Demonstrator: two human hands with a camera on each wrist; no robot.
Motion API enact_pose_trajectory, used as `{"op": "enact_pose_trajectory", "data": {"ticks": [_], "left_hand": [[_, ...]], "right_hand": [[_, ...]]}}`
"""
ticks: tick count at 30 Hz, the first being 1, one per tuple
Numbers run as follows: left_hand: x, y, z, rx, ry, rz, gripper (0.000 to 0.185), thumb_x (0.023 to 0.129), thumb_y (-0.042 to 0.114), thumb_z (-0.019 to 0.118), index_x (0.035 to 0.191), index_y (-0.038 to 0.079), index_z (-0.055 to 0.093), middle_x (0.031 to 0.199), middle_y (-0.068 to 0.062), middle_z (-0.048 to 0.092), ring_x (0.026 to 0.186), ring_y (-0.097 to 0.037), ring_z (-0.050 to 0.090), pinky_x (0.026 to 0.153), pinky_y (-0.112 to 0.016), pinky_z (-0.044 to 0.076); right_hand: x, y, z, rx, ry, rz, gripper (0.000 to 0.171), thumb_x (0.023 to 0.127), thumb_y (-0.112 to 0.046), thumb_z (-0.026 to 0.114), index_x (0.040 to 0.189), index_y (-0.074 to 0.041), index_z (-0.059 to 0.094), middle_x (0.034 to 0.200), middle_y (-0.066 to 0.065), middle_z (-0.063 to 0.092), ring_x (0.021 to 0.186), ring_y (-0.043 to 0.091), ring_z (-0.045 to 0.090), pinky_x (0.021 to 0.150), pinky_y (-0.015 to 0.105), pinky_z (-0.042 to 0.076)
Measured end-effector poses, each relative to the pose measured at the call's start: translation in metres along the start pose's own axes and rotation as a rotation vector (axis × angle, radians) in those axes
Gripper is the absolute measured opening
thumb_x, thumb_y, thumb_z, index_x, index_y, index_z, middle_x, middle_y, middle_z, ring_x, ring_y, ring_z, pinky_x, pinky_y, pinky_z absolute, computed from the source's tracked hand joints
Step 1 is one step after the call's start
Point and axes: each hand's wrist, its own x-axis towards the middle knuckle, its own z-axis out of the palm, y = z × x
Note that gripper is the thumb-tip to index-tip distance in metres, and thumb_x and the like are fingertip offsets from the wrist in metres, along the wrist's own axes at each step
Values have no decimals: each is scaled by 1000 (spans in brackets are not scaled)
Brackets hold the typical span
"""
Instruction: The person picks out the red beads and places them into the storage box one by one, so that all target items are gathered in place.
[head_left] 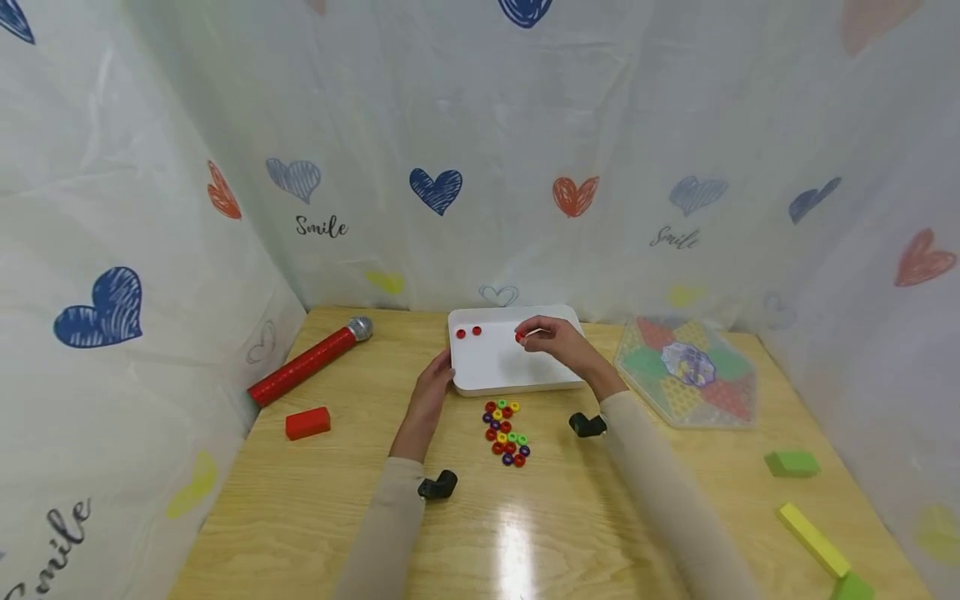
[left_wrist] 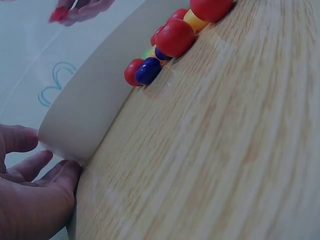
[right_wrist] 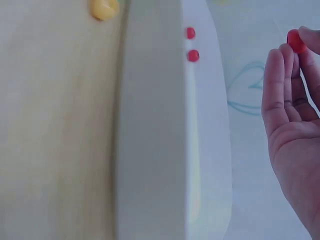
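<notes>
A white tray (head_left: 480, 371) stands at the back of the wooden table. My left hand (head_left: 432, 390) holds its near left corner, with fingers against the outer wall (left_wrist: 67, 137). My right hand (head_left: 558, 343) is above the tray's right half and pinches a red bead (right_wrist: 296, 41) between thumb and fingertips. Two more red beads (head_left: 468, 332) lie apart from it at the tray's back left. In front of the tray, on the table, is a loose cluster of red, yellow, green and purple beads (head_left: 506, 427).
To the left lie a red microphone-like tube with a silver end (head_left: 311, 362) and a red block (head_left: 307, 423). A clear case with coloured sections (head_left: 686, 367) is at the right. Green (head_left: 792, 463) and yellow blocks (head_left: 813, 540) lie along the right edge. Printed curtains enclose the table.
</notes>
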Motion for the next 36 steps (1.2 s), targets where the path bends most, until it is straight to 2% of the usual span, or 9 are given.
{"op": "enact_pose_trajectory", "data": {"ticks": [3, 7, 14, 17, 24, 29, 33, 36], "left_hand": [[-1, 0, -1, 8, -7, 6, 50, 99, 5, 43, 149, 5, 34, 154, -15, 34, 143, -25, 29, 117, -41, 25], [-3, 0, 0, 0, -6, 25, 50, 99, 4, 43, 148, 4, 35, 153, -16, 34, 143, -26, 30, 117, -42, 25], [-6, -3, 1, -3, -21, 45, 50, 99, 3, 43, 148, 2, 34, 153, -18, 33, 143, -28, 29, 117, -43, 25], [-5, -5, 0, -4, -18, 42, 50, 99, 3, 43, 148, 3, 34, 153, -17, 33, 143, -27, 29, 117, -43, 25], [-3, -5, -2, -5, -14, 50, 50, 99, 4, 44, 148, 3, 34, 154, -18, 33, 143, -27, 29, 117, -43, 26], [-4, -4, -2, 15, -21, 63, 51, 99, 3, 43, 149, 2, 33, 153, -19, 32, 143, -30, 28, 117, -45, 26], [-3, -7, -2, 19, -25, 64, 51, 99, 3, 42, 149, 3, 33, 154, -19, 31, 143, -30, 28, 117, -45, 26], [-3, -8, -3, 18, -21, 60, 51, 99, 4, 43, 149, 4, 33, 154, -18, 32, 143, -29, 28, 117, -45, 26]], "right_hand": [[22, 1, -8, 25, 19, 15, 29, 92, -19, 65, 118, -6, 62, 116, 8, 63, 114, 37, 55, 99, 40, 47], [48, 7, -10, 22, 37, 58, 33, 93, -24, 64, 123, -9, 61, 119, 5, 61, 116, 28, 55, 103, 41, 45], [73, 19, -3, 259, 72, 124, 35, 94, -15, 62, 125, 0, 57, 120, 10, 59, 128, 39, 47, 104, 38, 45], [77, 21, 0, 279, 100, 164, 31, 93, -14, 63, 123, -3, 60, 120, 9, 61, 127, 35, 49, 104, 37, 45], [83, 20, 3, 245, 89, 226, 28, 94, -13, 62, 121, -6, 63, 124, 11, 60, 123, 31, 54, 105, 38, 45], [88, 22, -2, 219, 75, 229, 30, 93, -13, 64, 122, -5, 63, 123, 12, 61, 120, 31, 56, 103, 38, 46], [93, 31, -7, 134, 32, 255, 30, 90, -16, 68, 118, -6, 67, 119, 8, 65, 114, 25, 60, 98, 34, 50], [95, 37, -6, 21, -1, 290, 26, 89, -19, 70, 113, -11, 71, 116, 4, 68, 107, 18, 62, 94, 29, 52]]}}
